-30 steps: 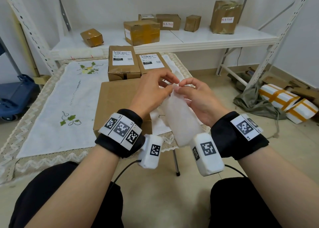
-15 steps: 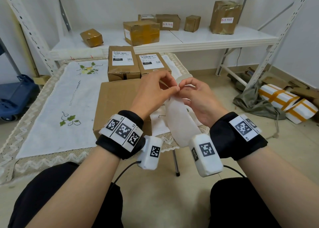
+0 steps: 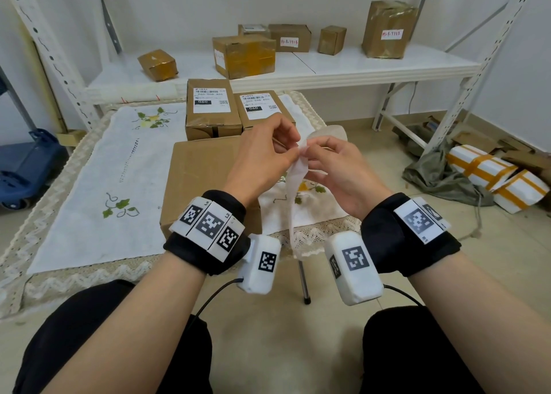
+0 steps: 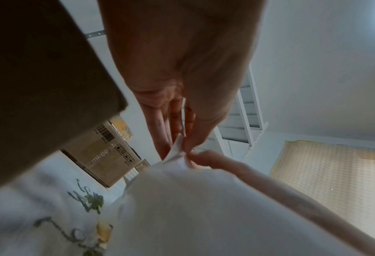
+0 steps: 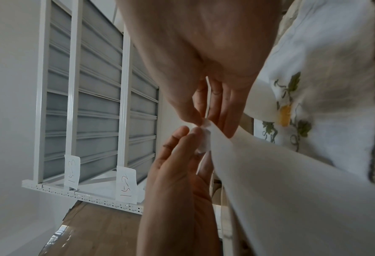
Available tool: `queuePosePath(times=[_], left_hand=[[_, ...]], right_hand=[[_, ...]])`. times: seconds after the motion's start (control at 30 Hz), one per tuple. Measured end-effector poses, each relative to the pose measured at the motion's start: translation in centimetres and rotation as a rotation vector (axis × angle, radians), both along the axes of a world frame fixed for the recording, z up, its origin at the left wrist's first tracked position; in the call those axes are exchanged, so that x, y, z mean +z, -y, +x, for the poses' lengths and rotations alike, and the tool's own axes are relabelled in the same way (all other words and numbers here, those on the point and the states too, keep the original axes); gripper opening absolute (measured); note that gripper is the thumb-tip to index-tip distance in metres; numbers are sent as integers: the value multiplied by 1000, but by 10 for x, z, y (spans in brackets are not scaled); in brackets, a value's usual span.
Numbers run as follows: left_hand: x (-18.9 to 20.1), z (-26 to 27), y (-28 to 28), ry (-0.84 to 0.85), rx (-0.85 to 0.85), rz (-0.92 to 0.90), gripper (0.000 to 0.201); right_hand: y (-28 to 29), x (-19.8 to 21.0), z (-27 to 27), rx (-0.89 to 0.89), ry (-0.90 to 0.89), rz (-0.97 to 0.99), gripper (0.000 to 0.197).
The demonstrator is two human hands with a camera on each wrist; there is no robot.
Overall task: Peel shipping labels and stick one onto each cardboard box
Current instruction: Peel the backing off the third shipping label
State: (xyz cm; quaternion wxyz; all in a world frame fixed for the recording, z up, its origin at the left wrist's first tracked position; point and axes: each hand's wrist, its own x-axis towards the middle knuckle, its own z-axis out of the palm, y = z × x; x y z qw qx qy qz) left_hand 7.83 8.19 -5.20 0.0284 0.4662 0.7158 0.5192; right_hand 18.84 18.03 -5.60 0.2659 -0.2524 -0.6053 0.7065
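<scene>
Centrally in the head view, the left hand [image 3: 262, 155] and right hand [image 3: 337, 170] pinch the top corner of a white label sheet [image 3: 293, 185], thumb and forefinger tips together, above the large cardboard box [image 3: 202, 173]. Behind it, two labelled boxes [image 3: 211, 107] read "060" over barcodes. At upper right, a shelf box [image 3: 387, 30] bears a red handwritten tag, illegible. Compared with half a second earlier, the sheet hangs narrower and more twisted.

The head view is looking bright, even and sharp, bending at its edges. Both wrist views are looking dimmer and grainy, blurring strongly on near surfaces.
</scene>
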Motion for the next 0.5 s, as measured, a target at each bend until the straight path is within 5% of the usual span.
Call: queuePosePath(times=[0.5], left_hand=[[-2, -2, 0, -35, -36, -39, 10]], right_hand=[[-3, -3, 0, -117, 42, 40, 14]])
